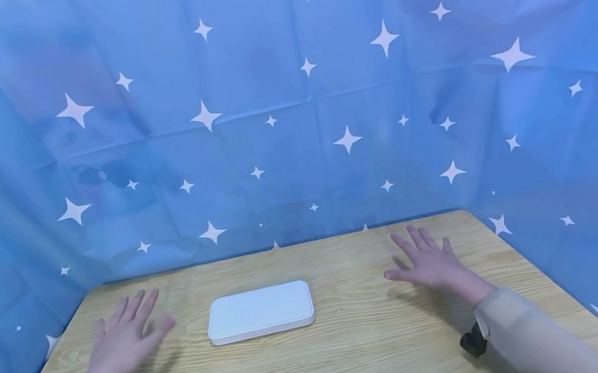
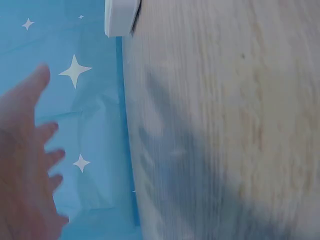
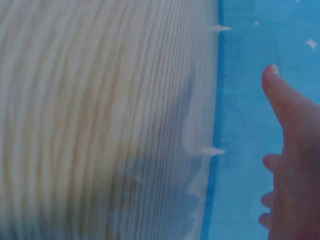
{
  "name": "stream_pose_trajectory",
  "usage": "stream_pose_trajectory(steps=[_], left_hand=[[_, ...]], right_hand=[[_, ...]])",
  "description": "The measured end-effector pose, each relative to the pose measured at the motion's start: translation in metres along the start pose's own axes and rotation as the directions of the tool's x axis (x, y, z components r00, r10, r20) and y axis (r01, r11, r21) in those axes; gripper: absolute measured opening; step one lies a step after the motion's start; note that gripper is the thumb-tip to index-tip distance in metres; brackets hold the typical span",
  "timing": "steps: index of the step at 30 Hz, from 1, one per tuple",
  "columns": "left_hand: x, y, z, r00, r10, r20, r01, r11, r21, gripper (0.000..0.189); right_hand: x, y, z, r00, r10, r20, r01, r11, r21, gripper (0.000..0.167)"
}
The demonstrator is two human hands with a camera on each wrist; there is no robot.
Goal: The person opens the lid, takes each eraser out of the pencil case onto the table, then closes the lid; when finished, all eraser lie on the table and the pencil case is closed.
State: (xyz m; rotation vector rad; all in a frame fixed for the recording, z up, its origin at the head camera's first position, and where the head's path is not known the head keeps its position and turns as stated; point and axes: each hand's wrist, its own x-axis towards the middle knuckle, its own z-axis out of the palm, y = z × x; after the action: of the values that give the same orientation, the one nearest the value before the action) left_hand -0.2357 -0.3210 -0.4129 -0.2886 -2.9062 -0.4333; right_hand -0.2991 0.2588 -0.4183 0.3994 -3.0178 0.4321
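Note:
A flat white box with rounded corners (image 1: 260,312) lies on the wooden table (image 1: 319,369), a little left of the middle. To its left, my left hand (image 1: 125,340) hovers palm down over the tabletop with fingers spread, holding nothing. My right hand (image 1: 429,262) hangs in the air well to the box's right, its fingers also spread and free of any object. In the left wrist view, the left hand (image 2: 30,155) shows at the left edge, and a corner of the white box (image 2: 121,17) appears at the top. The right wrist view has the right hand (image 3: 295,160) with its thumb stretched out.
A blue cloth with white stars (image 1: 269,85) hangs behind the table and along both sides. Black straps with small devices sit at both wrists, below the grey sleeves (image 1: 531,332). Both hands cast shadows on the tabletop.

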Motion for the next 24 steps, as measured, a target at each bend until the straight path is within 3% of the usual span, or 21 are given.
stream_pose_trajectory(steps=[3,5,8,11,16,24], left_hand=[[0.002,0.004,0.008,0.985,0.158,-0.064,-0.161,0.986,-0.04,0.083],[0.004,0.008,0.015,0.963,0.254,-0.095,-0.26,0.964,-0.057,0.086],[0.01,0.017,0.023,0.933,0.345,-0.104,-0.353,0.933,-0.065,0.09],[0.015,0.026,0.029,0.919,0.385,-0.087,-0.391,0.918,-0.064,0.093],[0.024,0.04,0.035,0.911,0.41,-0.039,-0.412,0.908,-0.073,0.097],[0.038,0.05,0.047,0.899,0.437,-0.007,-0.437,0.899,-0.043,0.101]], right_hand=[[-0.003,-0.009,0.003,0.999,-0.037,-0.009,0.037,0.999,0.03,0.099],[-0.006,-0.018,0.006,0.997,-0.071,-0.015,0.072,0.996,0.048,0.098],[-0.009,-0.032,0.01,0.992,-0.125,-0.022,0.127,0.989,0.073,0.098],[-0.009,-0.049,0.014,0.98,-0.197,-0.023,0.198,0.974,0.107,0.099],[-0.005,-0.079,0.026,0.948,-0.319,0.01,0.309,0.924,0.226,0.099],[0.007,-0.115,0.048,0.916,-0.398,0.056,0.343,0.847,0.405,0.095]])
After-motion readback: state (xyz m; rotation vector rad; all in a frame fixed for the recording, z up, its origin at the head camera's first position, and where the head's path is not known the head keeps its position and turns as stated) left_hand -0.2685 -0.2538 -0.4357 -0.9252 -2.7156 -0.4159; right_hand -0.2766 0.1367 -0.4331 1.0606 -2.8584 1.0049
